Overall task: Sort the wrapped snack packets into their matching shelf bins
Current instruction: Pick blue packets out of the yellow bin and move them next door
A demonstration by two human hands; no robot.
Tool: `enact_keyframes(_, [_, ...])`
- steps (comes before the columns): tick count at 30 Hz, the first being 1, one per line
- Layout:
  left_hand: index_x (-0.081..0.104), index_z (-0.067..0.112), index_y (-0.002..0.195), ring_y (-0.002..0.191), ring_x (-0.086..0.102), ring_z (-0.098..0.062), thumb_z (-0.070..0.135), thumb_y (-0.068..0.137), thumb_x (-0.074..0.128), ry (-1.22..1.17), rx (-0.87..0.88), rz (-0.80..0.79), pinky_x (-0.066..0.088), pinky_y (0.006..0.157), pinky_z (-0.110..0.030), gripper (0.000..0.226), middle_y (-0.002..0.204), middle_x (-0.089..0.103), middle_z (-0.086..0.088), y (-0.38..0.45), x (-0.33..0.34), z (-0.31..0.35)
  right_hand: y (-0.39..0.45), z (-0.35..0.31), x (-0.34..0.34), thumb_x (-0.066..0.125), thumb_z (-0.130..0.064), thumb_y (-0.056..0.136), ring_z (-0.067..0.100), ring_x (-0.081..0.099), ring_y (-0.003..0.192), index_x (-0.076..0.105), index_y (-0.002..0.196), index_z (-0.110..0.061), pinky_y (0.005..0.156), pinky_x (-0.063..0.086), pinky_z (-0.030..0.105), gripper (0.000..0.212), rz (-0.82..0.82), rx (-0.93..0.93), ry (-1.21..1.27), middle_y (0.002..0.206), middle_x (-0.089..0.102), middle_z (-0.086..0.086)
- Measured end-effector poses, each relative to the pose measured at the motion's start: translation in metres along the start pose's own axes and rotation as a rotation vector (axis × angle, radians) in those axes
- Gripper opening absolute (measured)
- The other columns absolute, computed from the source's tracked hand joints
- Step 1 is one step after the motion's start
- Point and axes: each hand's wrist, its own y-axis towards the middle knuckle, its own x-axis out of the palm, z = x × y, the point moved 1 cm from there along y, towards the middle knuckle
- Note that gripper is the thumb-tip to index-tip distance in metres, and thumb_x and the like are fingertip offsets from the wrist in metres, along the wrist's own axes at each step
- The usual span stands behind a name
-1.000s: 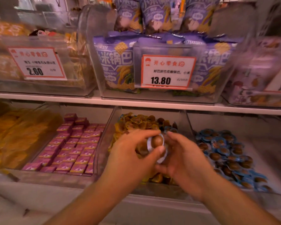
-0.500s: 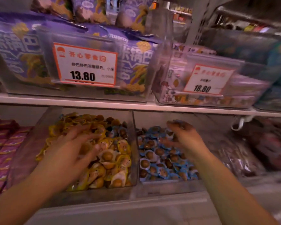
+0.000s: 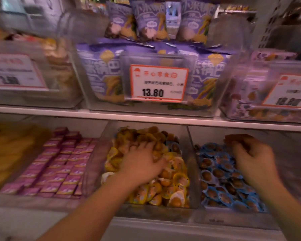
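A shop shelf fills the frame, clear bins side by side along its lower tier. In the lower middle, the left hand (image 3: 142,162) lies flat, fingers spread, on the yellow packets (image 3: 174,180) in the middle bin (image 3: 192,171). At lower right, the right hand (image 3: 250,157) hovers with loosely curled fingers over the blue packets (image 3: 221,178) in the next bin (image 3: 233,218); whether it pinches one I can't tell. Each hand sits directly above its own colour, so any stray lies straight below.

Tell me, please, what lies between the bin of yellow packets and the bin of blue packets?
In the head view, only the bins' clear plastic side walls separate the yellow packets from the blue packets.
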Motion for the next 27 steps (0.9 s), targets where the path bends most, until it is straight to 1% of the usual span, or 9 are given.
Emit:
enact_keyframes(2, [0.037,0.031,0.148,0.132,0.045,-0.025,0.070,0.086,0.036,-0.122,0.158,0.003,0.027,0.115,-0.040,0.073,0.147,0.049,0.002,-0.009,0.001,0.015,-0.014,-0.030,0.012,0.056,-0.004,0.092,0.002,0.066,0.086,0.071,0.096,-0.027,0.076,0.046,0.005,0.028,-0.018,-0.115,0.051,0.094,0.072,-0.014])
enact_keyframes(4, [0.037,0.030,0.149,0.140,0.038,-0.022,0.066,0.088,0.036,-0.129,0.270,-0.012,0.016,0.119,-0.042,0.070,0.153,0.041,0.002,-0.021,-0.005,0.023,-0.030,-0.064,0.026,0.057,-0.010,0.093,-0.002,0.064,0.087,0.069,0.097,-0.031,0.075,0.045,0.006,0.024,-0.057,-0.275,0.029,0.095,0.070,-0.017])
enact_keyframes(6, [0.040,0.029,0.146,0.143,0.033,-0.019,0.062,0.090,0.035,-0.059,0.298,0.025,0.007,0.121,-0.046,0.066,0.155,0.039,0.003,-0.032,-0.020,0.014,-0.042,-0.092,0.046,0.054,-0.018,0.090,-0.008,0.061,0.093,0.070,0.100,-0.031,0.081,0.041,0.003,0.023,-0.138,-0.423,-0.014,0.099,0.067,-0.022])
enact_keyframes(8, [0.051,0.029,0.135,0.131,0.046,-0.019,0.059,0.086,0.026,0.020,0.267,0.126,0.015,0.119,-0.046,0.062,0.140,0.053,0.004,-0.045,-0.041,-0.009,-0.047,-0.110,0.076,0.054,-0.021,0.088,-0.003,0.061,0.098,0.071,0.106,-0.026,0.087,0.040,0.005,0.025,-0.296,-0.472,-0.055,0.102,0.068,-0.015])
enact_keyframes(12, [0.068,0.026,0.109,0.108,0.062,-0.022,0.040,0.089,0.037,-0.026,0.106,0.373,0.037,0.106,-0.045,0.039,0.112,0.066,0.004,-0.070,-0.075,-0.080,-0.038,-0.133,0.158,0.054,-0.034,0.096,0.020,0.059,0.114,0.060,0.129,-0.023,0.094,0.044,0.026,0.036,-0.654,-0.459,-0.314,0.123,0.065,0.003])
enact_keyframes(17, [0.064,0.022,0.123,0.116,0.057,-0.013,0.034,0.094,0.053,-0.383,0.022,0.365,0.047,0.099,-0.037,0.033,0.125,0.059,0.005,-0.083,-0.069,-0.129,-0.047,-0.131,0.242,0.042,-0.049,0.097,0.032,0.022,0.145,0.019,0.155,-0.023,0.116,0.025,0.052,0.068,-0.867,-0.419,-0.633,0.161,0.018,0.007])
enact_keyframes(19, [0.061,0.027,0.127,0.115,0.056,-0.007,0.047,0.092,0.046,-0.409,0.046,0.328,0.047,0.099,-0.031,0.043,0.125,0.057,0.011,-0.085,-0.067,-0.133,-0.053,-0.122,0.246,0.041,-0.045,0.096,0.029,0.022,0.145,0.021,0.154,-0.023,0.117,0.023,0.050,0.065,-0.818,-0.476,-0.677,0.159,0.022,0.006])
enact_keyframes(22, [0.058,0.030,0.129,0.115,0.057,-0.009,0.051,0.088,0.043,-0.372,0.046,0.297,0.046,0.097,-0.026,0.049,0.127,0.056,0.011,-0.081,-0.070,-0.135,-0.050,-0.106,0.222,0.046,-0.038,0.092,0.028,0.041,0.130,0.045,0.137,-0.031,0.105,0.037,0.038,0.045,-0.844,-0.617,-0.661,0.143,0.040,-0.001])
enact_keyframes(27, [0.057,0.029,0.131,0.116,0.057,-0.015,0.041,0.091,0.054,-0.383,0.056,0.276,0.046,0.098,-0.033,0.041,0.128,0.058,0.005,-0.075,-0.072,-0.137,-0.024,-0.090,0.158,0.036,-0.050,0.083,0.023,0.053,0.116,0.045,0.129,-0.039,0.092,0.047,0.036,0.048,-0.863,-0.505,-0.837,0.126,0.051,-0.005])
